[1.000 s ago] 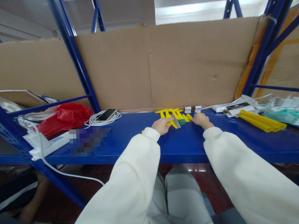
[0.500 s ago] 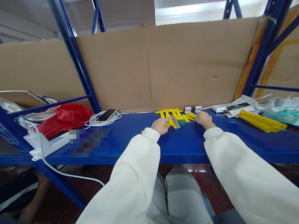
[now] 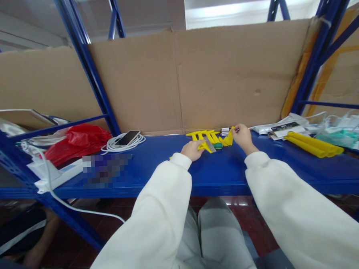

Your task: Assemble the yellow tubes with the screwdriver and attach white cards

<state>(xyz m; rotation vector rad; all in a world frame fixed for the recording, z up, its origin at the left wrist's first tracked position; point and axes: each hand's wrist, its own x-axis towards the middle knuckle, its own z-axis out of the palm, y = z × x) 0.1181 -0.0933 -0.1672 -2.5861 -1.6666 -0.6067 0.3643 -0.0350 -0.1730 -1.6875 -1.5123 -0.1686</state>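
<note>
My left hand [image 3: 193, 150] is closed on a yellow scraper [image 3: 206, 145] with a flat grey blade, held low over the blue shelf [image 3: 169, 171]. To its right, my right hand [image 3: 242, 136] pinches a yellow piece [image 3: 229, 136], which stands tilted up from the shelf. Between the hands lies a green and yellow tool [image 3: 218, 145]. Behind it, several yellow scrapers [image 3: 201, 134] rest in a row near the cardboard. A small stack of white and dark pieces [image 3: 224, 131] sits just left of my right fingertips.
Yellow rolls [image 3: 314, 144] and white packets [image 3: 287, 129] lie on the right. At the left are a phone [image 3: 128, 138] on a coiled white cable, a red bag [image 3: 80, 141] and a power strip [image 3: 64, 174]. Cardboard [image 3: 209, 76] stands behind. A person's arm shows at lower left.
My right hand has risen slightly, its fingers now pinching the yellow piece, which has tilted upward. My left hand has barely moved and keeps hold of the scraper.
</note>
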